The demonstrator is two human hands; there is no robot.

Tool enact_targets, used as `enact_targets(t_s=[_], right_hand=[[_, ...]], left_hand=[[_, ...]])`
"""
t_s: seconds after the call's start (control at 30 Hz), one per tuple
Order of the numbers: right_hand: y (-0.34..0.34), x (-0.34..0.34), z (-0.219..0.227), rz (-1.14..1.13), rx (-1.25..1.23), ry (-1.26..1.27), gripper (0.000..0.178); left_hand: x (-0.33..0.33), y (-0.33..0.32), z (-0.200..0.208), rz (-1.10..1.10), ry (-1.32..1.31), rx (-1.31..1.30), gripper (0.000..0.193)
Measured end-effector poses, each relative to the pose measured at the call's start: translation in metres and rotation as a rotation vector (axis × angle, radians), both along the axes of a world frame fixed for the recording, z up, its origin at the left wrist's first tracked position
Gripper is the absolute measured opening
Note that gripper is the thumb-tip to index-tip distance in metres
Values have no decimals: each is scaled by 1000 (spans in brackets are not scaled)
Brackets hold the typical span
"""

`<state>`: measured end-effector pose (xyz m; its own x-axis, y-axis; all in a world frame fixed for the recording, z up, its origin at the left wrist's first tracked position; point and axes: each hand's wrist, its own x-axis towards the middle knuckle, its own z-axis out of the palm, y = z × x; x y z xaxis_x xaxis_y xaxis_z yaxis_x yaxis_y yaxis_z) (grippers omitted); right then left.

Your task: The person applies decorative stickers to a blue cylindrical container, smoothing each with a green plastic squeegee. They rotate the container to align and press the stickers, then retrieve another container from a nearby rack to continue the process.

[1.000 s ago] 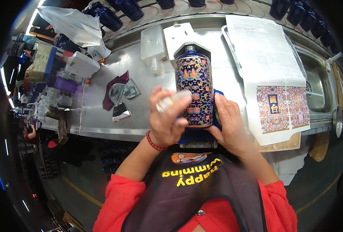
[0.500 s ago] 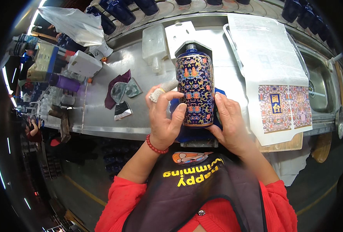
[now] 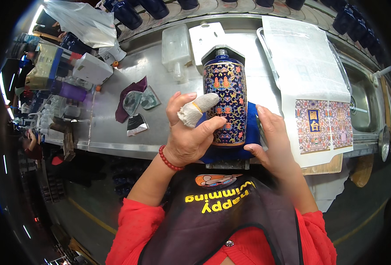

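A dark blue bottle (image 3: 224,95) with a colourful floral pattern lies on its side, neck away from me, in a dark angular holder (image 3: 242,57) over a blue cloth (image 3: 253,119). My left hand (image 3: 184,137) wears a red bead bracelet; its index finger, in a whitish cloth finger cover (image 3: 198,109), rests on the bottle's pattern. The thumb of that hand touches lower on the same side, fingers spread. Off the bottle's right side, my right hand (image 3: 277,141) is open, fingers and thumb apart. A dark green edge beside its fingers is too hidden to name.
Patterned transfer sheets (image 3: 312,126) hang over a tray at the right, beside a sink (image 3: 365,101). Cloth scraps (image 3: 133,104) lie left on the metal table (image 3: 111,123). A clear rectangular container (image 3: 176,46) stands behind; dark blue bottles (image 3: 153,6) line the far conveyor.
My right hand has come away from the bottle, its fingers opening. My left index finger, raised beside the bottle before, now lies on the pattern, and the thumb has moved further onto it.
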<state>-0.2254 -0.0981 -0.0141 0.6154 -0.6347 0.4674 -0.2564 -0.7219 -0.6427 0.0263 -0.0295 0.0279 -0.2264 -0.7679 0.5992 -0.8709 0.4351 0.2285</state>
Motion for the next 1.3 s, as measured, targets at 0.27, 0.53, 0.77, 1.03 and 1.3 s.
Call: enact_targets(t_s=[0.27, 0.53, 0.77, 1.03, 1.3], right_hand=[[2, 1, 22, -94, 137, -271, 50], [-3, 19, 75, -85, 345, -18, 22], [-10, 38, 91, -37, 347, 80, 22], [-12, 39, 101, -70, 413, 171, 23], [-17, 40, 105, -51, 388, 230, 23]], left_hand=[[11, -8, 0, -45, -60, -60, 32], [4, -5, -5, -1, 142, -10, 24], [1, -6, -12, -9, 249, -24, 27], [1, -5, -18, -19, 291, -31, 26], [-1, -5, -18, -17, 315, -37, 26]])
